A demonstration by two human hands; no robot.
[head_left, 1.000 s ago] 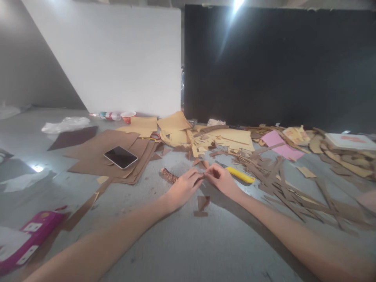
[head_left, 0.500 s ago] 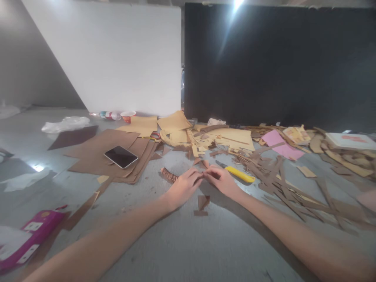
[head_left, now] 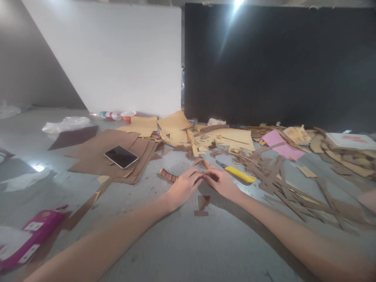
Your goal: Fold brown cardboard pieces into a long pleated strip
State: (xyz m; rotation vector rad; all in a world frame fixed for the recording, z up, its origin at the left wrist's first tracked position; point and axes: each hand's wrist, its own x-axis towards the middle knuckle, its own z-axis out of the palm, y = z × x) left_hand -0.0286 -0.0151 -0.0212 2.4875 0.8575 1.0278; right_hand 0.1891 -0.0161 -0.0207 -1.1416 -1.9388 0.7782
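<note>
My left hand (head_left: 184,187) and my right hand (head_left: 221,181) meet fingertip to fingertip low over the grey floor, pinching a small brown cardboard piece (head_left: 202,178) between them. A striped roll of corrugated cardboard strip (head_left: 167,175) lies just left of my left hand. Right behind my right hand lies a yellow utility knife (head_left: 237,174). Two small brown cardboard scraps (head_left: 202,202) lie on the floor below my hands.
A phone (head_left: 120,156) rests on stacked brown cardboard sheets (head_left: 96,150) at left. Tan sheets (head_left: 232,137), pink paper (head_left: 280,145) and several brown offcuts (head_left: 282,180) spread behind and right. A pink box (head_left: 28,239) sits at lower left. White and black boards (head_left: 264,62) stand behind.
Both hands stay together on the small piece, with only slight finger shifts. The view has barely moved.
</note>
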